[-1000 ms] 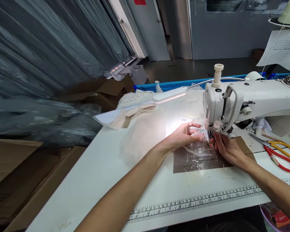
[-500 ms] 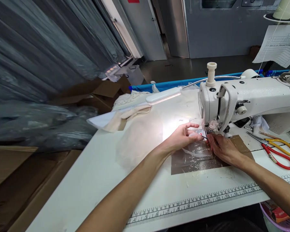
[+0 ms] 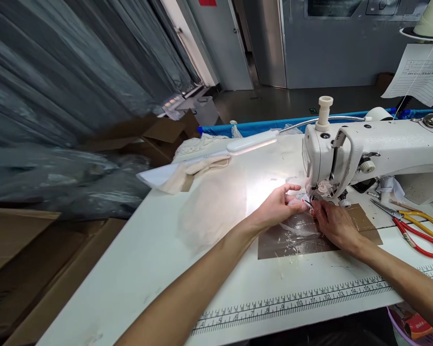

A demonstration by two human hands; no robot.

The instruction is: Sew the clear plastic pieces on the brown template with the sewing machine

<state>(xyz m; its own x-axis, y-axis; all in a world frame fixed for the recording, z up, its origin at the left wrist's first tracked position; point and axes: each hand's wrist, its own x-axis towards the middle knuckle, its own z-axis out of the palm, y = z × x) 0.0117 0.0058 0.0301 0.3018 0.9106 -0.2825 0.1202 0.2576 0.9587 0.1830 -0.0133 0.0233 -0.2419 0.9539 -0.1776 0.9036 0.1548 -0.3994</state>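
At the needle area of a white sewing machine point(image 3: 400, 146), my two hands work close together. My left hand point(image 3: 279, 207) pinches sheer white fabric point(image 3: 301, 231) between thumb and fingers, its index finger stretched toward the presser foot. Just right of it, my right hand point(image 3: 335, 224) is closed, with its fingertips at a thin dark piece point(image 3: 308, 203) too small to name. What it grips is mostly hidden. Pale pink gathered fabric point(image 3: 324, 186) shows beside the needle bar. Beneath the hands lies a shiny brown sheet point(image 3: 274, 247).
Scissors with red and yellow handles point(image 3: 411, 226) lie right of my right hand. A lit lamp point(image 3: 252, 142) hangs over the table, with folded beige cloth point(image 3: 209, 164) beyond. A printed ruler point(image 3: 292, 306) runs along the front edge. Cardboard boxes point(image 3: 104, 240) stand at left.
The whole view has shifted slightly, so the machine sits a little further right and lower. Both hands stay at the needle area, with only slight finger movement.
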